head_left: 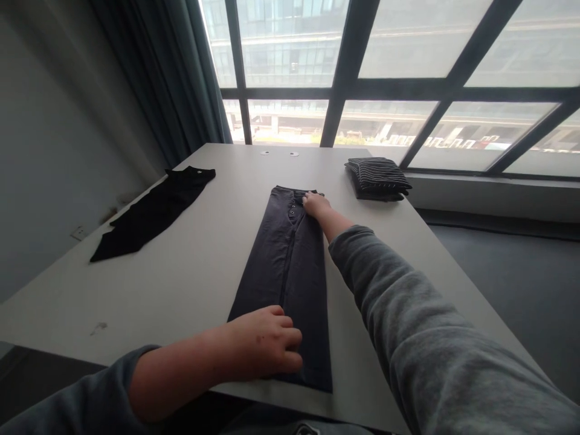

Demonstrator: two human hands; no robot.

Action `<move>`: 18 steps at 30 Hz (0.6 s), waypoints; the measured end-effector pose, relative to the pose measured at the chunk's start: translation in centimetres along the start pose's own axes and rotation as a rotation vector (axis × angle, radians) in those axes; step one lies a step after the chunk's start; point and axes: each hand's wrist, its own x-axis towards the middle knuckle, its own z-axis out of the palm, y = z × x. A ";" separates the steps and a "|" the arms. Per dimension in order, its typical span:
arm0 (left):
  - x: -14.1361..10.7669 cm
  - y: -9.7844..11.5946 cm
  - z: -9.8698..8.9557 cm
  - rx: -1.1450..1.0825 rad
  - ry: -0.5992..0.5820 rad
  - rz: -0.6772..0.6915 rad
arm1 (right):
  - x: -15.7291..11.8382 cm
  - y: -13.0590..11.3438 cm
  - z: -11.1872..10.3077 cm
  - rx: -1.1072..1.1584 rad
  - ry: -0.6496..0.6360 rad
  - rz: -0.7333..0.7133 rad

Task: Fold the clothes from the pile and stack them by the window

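Dark grey trousers lie lengthwise on the white table, waistband at the far end, with small round buttons near the top. My right hand is at the far right corner of the waistband, its fingers closed on the cloth there. Over the lower left part of the trousers is my left hand, fingers curled together; what they hold, if anything, is hidden. The near hem shows to the right of my left hand.
Black garment lying flat at the table's left; folded striped black clothes stacked at the far right edge. Two small round fittings sit near the table's far edge. Beyond are a window and a dark curtain.
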 end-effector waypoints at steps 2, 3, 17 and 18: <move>-0.8 -0.1 0.5 -0.010 -0.007 -0.020 | -0.3 -0.1 1.0 -0.005 0.001 0.037; -1.1 -0.2 0.7 -0.018 -0.007 -0.026 | -0.5 0.0 1.4 -0.005 0.004 0.045; -0.9 -2.9 4.0 -0.454 0.122 -0.079 | -0.8 0.0 2.7 -0.027 -0.004 -0.011; -0.4 -3.9 3.9 -0.449 0.123 -0.120 | -1.0 -0.1 2.6 -0.029 -0.001 -0.014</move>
